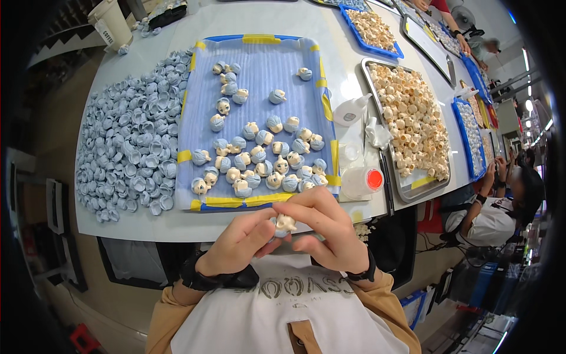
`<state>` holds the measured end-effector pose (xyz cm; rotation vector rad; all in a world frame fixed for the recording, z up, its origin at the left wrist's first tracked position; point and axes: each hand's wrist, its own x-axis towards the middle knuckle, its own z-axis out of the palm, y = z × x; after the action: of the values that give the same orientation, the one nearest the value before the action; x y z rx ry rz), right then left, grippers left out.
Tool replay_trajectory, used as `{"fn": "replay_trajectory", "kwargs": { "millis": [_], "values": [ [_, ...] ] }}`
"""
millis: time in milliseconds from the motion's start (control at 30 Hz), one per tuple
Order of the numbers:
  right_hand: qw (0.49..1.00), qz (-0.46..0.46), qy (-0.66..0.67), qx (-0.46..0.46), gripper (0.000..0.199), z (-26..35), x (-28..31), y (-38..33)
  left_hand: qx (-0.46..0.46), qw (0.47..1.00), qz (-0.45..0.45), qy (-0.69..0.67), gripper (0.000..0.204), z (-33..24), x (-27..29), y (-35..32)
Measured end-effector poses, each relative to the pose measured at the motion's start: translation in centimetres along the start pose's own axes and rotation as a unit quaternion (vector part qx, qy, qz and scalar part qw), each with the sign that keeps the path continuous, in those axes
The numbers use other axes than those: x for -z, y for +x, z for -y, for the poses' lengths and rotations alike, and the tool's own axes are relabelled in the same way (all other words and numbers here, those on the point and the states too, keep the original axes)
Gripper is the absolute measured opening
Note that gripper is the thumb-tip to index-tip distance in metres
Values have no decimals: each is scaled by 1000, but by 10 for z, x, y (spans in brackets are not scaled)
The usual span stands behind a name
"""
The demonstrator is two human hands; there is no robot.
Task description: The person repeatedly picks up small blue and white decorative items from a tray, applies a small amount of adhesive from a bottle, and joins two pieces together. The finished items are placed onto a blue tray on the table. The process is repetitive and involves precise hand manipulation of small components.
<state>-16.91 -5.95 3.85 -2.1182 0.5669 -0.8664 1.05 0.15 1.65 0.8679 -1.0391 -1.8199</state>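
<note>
Close in front of me, over the table's near edge, a small doll head with a cream face part and pale-blue hair is held between my hands. My left hand is closed on it from the left, fingers and thumb at the blue part. Curled round its right side, my right hand has its fingers over the top and its thumb below. Just beyond lies a blue tray lined with a pale sheet and edged with yellow tape. Several blue-haired doll heads rest on the liner, mostly in its nearer half.
A heap of pale-blue hair shells covers the table's left. Right of the tray stand a white squeeze bottle and a jar with red on it. Further right, a metal tray carries cream face parts. Co-workers sit at right.
</note>
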Motion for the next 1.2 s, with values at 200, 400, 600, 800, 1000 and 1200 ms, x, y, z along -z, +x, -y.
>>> {"fn": "replay_trajectory", "kwargs": {
  "millis": [200, 400, 600, 800, 1000, 1200],
  "values": [
    [996, 11, 77, -42, 40, 4, 3, -6, -18, 998, 44, 35, 54, 3, -1, -4],
    [996, -50, 71, -15, 36, 2, -5, -10, -27, 998, 9, 60, 54, 1, -5, -3],
    [997, -66, 38, 30, 39, 6, 2, -9, -48, 996, 18, 80, 54, -2, -9, -5],
    [997, -31, -40, 62, 43, 13, 10, -4, -54, 994, 5, 94, 51, -2, -10, -7],
    [991, 11, -83, 108, 48, 19, 14, -6, -100, 984, 38, 142, 48, -6, -7, -8],
    [992, -38, -97, 77, 54, 22, 3, -9, -98, 986, -7, 132, 46, -7, -13, -7]
  ]
}}
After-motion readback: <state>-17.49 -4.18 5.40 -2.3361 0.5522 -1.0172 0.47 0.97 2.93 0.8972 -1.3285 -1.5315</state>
